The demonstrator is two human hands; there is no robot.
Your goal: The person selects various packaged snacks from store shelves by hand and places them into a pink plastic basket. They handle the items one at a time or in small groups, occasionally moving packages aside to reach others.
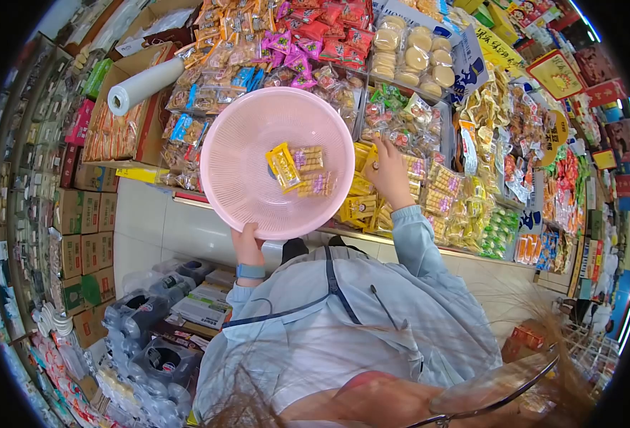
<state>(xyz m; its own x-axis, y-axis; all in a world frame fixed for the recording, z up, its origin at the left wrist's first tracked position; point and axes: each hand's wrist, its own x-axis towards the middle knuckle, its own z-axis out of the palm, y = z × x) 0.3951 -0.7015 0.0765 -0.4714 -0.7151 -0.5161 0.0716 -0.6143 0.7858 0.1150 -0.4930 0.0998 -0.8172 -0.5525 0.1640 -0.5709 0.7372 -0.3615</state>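
Note:
My left hand (246, 246) grips the near rim of a pink plastic basket (229, 135), thumb and fingers closed on it. Inside the basket lie a yellow snack packet (283, 167) and two clear packs of rolled biscuits (308, 158) with purple print. To the right of the basket, my right hand (388, 171) reaches into the display, its fingers bent and closed at a yellow packet among a pile of yellow snack packets (358, 208). Part of that packet is hidden by the fingers. More rolled biscuit packs (439, 189) lie just right of this hand.
Round pale biscuits (411, 53) in clear packs fill a tray at the back. A plastic bag roll (145, 85) lies by a cardboard box at left. Bottled drinks (147, 314) stand on the floor at lower left, near stacked cartons (86, 214). Shelves line both sides.

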